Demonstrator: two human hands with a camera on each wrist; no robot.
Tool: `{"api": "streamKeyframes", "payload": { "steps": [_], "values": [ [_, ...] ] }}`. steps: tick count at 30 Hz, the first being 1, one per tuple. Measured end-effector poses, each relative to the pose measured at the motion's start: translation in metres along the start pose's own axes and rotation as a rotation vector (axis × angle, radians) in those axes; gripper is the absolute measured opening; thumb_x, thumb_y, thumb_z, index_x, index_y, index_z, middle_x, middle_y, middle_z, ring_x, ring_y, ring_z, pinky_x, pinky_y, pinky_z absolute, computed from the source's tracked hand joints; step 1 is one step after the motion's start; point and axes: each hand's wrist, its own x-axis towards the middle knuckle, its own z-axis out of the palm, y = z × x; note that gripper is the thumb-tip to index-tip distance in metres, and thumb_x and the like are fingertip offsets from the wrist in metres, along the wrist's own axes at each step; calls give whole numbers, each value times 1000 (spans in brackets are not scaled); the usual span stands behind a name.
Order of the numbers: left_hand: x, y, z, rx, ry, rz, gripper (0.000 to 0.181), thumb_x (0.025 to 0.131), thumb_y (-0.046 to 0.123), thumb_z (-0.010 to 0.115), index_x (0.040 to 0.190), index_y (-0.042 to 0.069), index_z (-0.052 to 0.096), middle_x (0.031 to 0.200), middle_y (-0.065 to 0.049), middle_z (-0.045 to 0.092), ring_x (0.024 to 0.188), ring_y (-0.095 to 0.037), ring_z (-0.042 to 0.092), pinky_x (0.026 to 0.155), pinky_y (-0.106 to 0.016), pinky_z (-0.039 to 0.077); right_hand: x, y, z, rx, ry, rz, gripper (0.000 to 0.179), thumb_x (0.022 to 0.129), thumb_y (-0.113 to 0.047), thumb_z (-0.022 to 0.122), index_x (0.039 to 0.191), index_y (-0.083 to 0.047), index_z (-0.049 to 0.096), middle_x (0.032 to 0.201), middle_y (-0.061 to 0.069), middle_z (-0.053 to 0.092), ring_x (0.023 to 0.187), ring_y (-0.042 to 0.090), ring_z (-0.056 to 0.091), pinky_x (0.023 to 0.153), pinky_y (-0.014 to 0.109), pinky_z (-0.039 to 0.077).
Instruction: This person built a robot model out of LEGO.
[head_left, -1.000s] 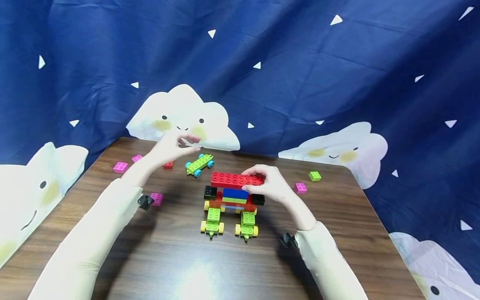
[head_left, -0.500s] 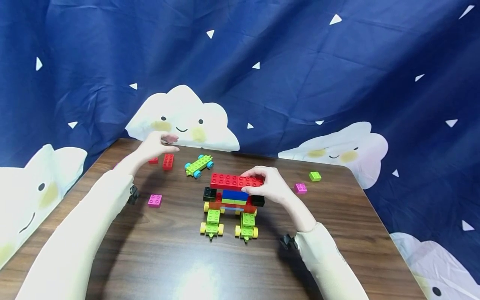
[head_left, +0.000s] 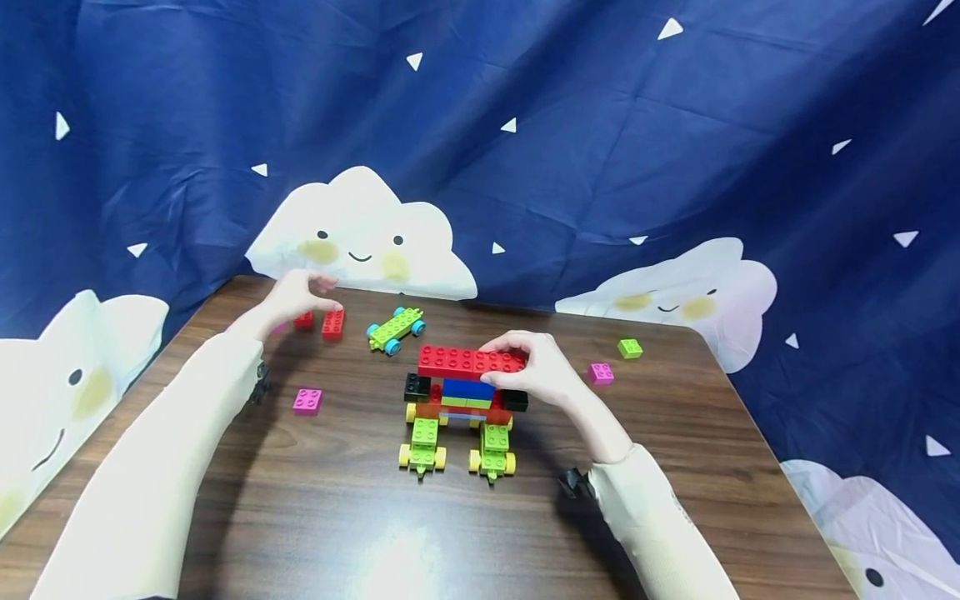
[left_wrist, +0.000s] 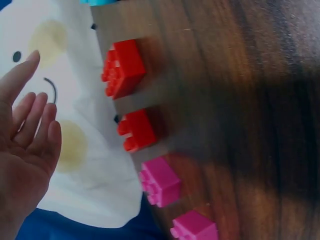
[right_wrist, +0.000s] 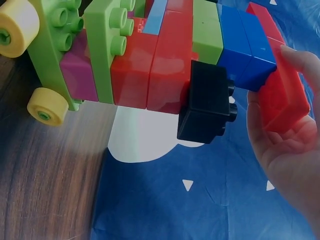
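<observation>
My right hand grips the right end of the red top bricks on a toy-brick build. In the right wrist view, thumb and fingers lie on either side of a red brick. Below it come blue bricks, a black brick and green wheeled bases with yellow wheels. My left hand holds nothing, fingers loosely bent and thumb apart, near a longer red brick and a smaller red brick at the back left.
Behind the build stands a green wheeled base with blue wheels. Pink bricks lie at the left and right, with a green brick farther right. More pink bricks sit beside the red ones. A blue curtain hangs behind the table.
My left hand has moved left and slightly down, from beside the blue-wheeled base to the red bricks. My right hand keeps its grip on the build.
</observation>
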Motion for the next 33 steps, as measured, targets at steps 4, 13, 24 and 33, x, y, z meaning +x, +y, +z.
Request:
{"api": "streamKeyframes", "payload": {
  "steps": [4,13,24,33],
  "values": [
    [0,-8,4,-21,-29,-39,61,79,16,81,129,-9,55,129,-30,58,120,-42,56,105,-52,41,-1,0,0,5,1,10,33,75,-19,82,106,-9,74,97,5,74,85,18,61,74,28,51],
    [-3,-21,7,-24,-162,-115,75,78,15,82,138,-10,44,141,-31,48,131,-44,45,109,-54,37,-1,-2,1,13,-1,13,33,76,-18,82,106,-9,74,98,6,74,86,18,61,74,27,50],
    [0,-27,16,19,-178,-84,79,76,15,84,137,-15,43,138,-35,47,130,-47,45,110,-54,36,-1,2,1,20,-2,18,33,76,-19,83,106,-10,74,99,5,74,87,17,62,75,27,51],
    [5,-30,18,57,-197,-60,84,74,12,84,138,-17,39,141,-37,42,134,-49,39,112,-55,32,0,3,1,23,2,10,32,76,-20,83,105,-11,74,100,4,74,89,17,62,78,29,51]
  ]
}}
